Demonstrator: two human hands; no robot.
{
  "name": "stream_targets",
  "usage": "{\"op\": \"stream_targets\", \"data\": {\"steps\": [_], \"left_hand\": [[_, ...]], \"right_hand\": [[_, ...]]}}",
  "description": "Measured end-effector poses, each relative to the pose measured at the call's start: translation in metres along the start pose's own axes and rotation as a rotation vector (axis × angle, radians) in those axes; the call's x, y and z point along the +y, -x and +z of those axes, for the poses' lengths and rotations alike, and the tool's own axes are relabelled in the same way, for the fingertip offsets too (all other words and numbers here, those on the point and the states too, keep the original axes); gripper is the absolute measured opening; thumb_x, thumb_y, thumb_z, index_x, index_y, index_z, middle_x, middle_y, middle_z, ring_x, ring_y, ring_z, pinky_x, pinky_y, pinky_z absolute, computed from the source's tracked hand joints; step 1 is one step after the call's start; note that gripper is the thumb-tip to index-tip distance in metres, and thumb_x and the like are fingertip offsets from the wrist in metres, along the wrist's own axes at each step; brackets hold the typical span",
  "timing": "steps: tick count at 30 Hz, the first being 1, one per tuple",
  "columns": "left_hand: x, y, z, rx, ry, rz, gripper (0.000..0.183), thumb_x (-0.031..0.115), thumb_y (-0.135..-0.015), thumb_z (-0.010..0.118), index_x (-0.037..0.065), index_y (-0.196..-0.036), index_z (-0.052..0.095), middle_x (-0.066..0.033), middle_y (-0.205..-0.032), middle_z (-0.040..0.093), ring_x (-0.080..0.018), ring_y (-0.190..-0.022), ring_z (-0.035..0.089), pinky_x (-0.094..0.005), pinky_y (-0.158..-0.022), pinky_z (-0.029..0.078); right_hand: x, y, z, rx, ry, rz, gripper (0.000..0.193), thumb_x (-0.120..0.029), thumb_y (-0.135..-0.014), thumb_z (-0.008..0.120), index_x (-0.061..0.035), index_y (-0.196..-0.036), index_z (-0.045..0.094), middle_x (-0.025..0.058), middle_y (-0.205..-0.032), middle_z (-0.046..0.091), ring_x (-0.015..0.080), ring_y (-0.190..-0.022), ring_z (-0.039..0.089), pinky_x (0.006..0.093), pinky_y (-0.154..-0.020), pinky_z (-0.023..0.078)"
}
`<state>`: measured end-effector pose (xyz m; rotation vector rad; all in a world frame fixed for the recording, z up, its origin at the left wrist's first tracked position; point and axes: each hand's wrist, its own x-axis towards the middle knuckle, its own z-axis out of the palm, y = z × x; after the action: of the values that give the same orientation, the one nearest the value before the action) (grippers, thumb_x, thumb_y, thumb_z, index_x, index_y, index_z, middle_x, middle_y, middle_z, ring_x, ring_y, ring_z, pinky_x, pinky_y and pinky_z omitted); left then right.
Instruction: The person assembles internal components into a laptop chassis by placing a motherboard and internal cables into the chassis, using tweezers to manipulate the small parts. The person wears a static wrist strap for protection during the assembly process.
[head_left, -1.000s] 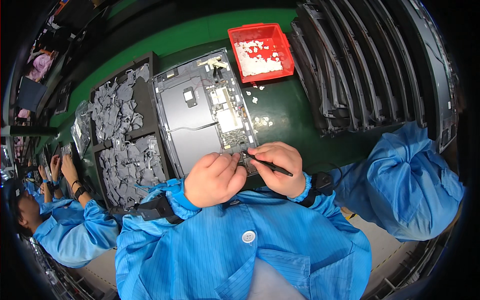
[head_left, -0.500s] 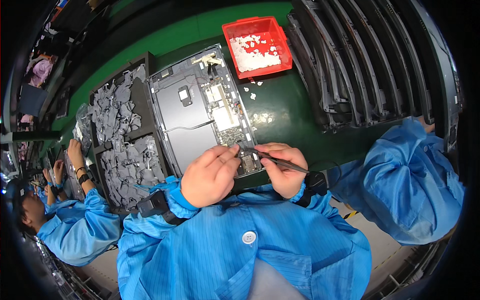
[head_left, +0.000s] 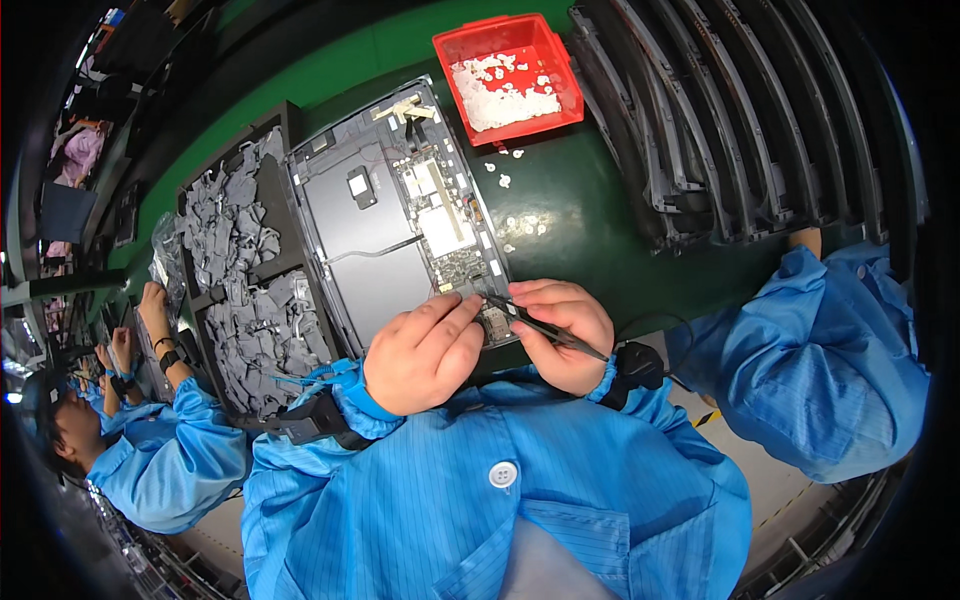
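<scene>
In front of me lies an opened grey computer casing (head_left: 375,275), slightly turned, with a circuit board (head_left: 445,232) along its right side. My right hand (head_left: 572,318) grips black tweezers (head_left: 562,338) near the casing's near right corner. Their tips point left, down at the parts there. Opposite it, my left hand (head_left: 425,355) rests over the near edge of the casing, fingers bent and pressed together close to the tweezer tips. Whatever it pinches, if anything, is hidden under the fingers.
Left of the casing stands a dark divided tray (head_left: 288,118) heaped with grey crumpled-looking pieces (head_left: 265,325). A red bin (head_left: 555,110) of small white parts sits beyond, with loose white parts (head_left: 504,182) near it. Dark curved frames (head_left: 740,150) are stacked right. Co-workers (head_left: 165,465) flank me.
The view has shifted a little, so the bin and casing appear slightly higher. Both hands stay at the casing's near right corner; the tweezers are tilted slightly more steeply.
</scene>
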<state>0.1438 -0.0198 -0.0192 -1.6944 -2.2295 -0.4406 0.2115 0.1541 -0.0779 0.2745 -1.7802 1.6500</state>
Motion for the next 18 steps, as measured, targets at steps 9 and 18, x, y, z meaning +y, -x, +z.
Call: {"op": "stream_targets", "data": {"steps": [9, 18], "left_hand": [[0.002, -0.007, -0.002, 0.003, 0.046, -0.032, 0.024, 0.003, -0.061, 0.061, -0.001, -0.084, 0.057, -0.0131, -0.094, 0.063, -0.0266, -0.083, 0.062, -0.0311, -0.062, 0.051], [0.001, -0.008, -0.001, -0.018, 0.102, -0.066, 0.027, 0.002, -0.058, 0.060, -0.001, -0.084, 0.055, -0.0141, -0.094, 0.062, -0.0287, -0.083, 0.060, -0.0339, -0.064, 0.051]], "right_hand": [[-0.007, -0.011, -0.003, -0.092, 0.158, -0.100, 0.026, 0.008, -0.061, 0.073, 0.0006, -0.079, 0.054, 0.0135, -0.081, 0.063, 0.0288, -0.081, 0.065, 0.0338, -0.068, 0.053], [-0.008, -0.017, -0.004, -0.168, 0.149, -0.071, 0.024, 0.009, -0.063, 0.070, 0.0009, -0.079, 0.054, 0.0143, -0.082, 0.063, 0.0287, -0.081, 0.065, 0.0333, -0.069, 0.053]]}}
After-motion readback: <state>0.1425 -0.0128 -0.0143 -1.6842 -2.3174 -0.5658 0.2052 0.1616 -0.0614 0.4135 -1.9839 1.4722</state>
